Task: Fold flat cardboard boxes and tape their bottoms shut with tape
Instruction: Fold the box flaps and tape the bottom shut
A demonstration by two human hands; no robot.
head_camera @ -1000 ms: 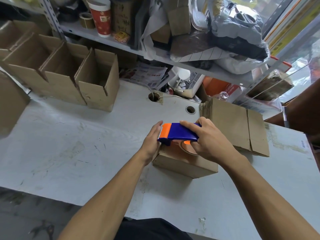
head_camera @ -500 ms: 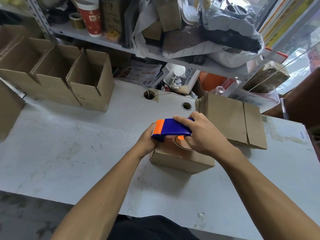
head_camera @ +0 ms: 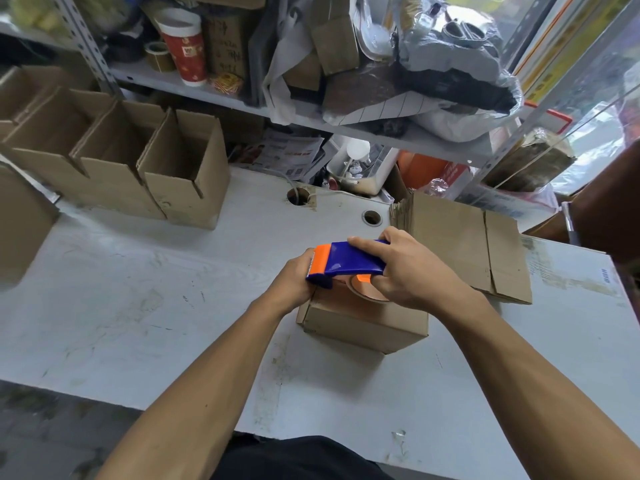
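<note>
The small cardboard box (head_camera: pixel 363 320) sits upside down on the white table (head_camera: pixel 138 306), just in front of the person and touching the near edge of a stack of flat boxes (head_camera: pixel 464 244) that lies behind it to the right. The right hand (head_camera: pixel 408 271) is wrapped round the blue and orange tape dispenser (head_camera: pixel 346 263), fingers curled over its top and thumb tucked below by the brown roll, holding it down on the box's upturned bottom. The left hand (head_camera: pixel 294 277) is at the box's left edge beside the dispenser's toothed orange end; its fingers are hidden behind the dispenser, so I cannot tell whether they grip the box or only press against it. The box looks light and hollow, stiff along its creases but likely to give in the middle of the flaps, so I would expect it to slide on that smooth table unless braced at a side wall or corner, as the left hand seems to be doing. The dispenser is hard plastic and best held by its body, well back from the serrated edge. Three finished boxes (head_camera: pixel 145 174) stand open in a row at the back left, under a cluttered shelf (head_camera: pixel 346 126).
</note>
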